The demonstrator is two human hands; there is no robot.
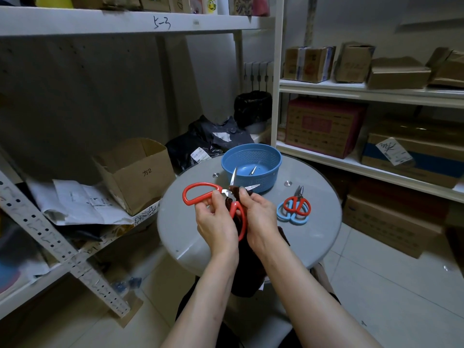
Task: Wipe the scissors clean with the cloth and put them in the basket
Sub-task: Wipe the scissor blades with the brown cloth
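I hold the red scissors (204,185) open, left hand (216,222) pinching near the pivot, so my right hand (258,214) can pinch the cloth (247,272) around one blade

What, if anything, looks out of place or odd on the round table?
Only a small thing: the small red scissors lie stacked across the blue scissors on the table. The basket stands upright; nothing looks spilled or broken.
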